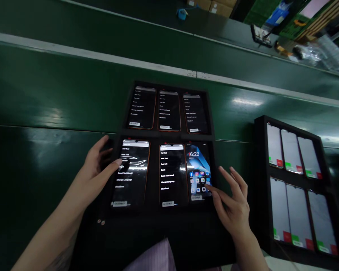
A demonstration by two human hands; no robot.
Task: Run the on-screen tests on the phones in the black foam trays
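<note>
Where the head view looks down on the green surface, a black tray sits near centre; take its middle as the clock hub. The lit phone lies in the tray's near row, at 4 o'clock, beside the right hand. Right grip: fingers loosely spread, nothing held; the index fingertip is at the screen's right edge, and I cannot tell contact from a close hover. Left hand, between 8 and 9 o'clock: thumb parted from the fingers, its tip over the edge of the left-hand phone; whether the fingers clasp the tray wall, I cannot tell.

To work the screen well, tap with one fingertip and lift cleanly, sparing neighbouring icons. Brace the tray lightly; set the left thumb clear of the glass to prevent stray input.

Appearance: screen up, blue-and-black wallpaper, 16:22 in large figures, rows of app icons, and a pale barcode label at its 6 o'clock end.
</note>
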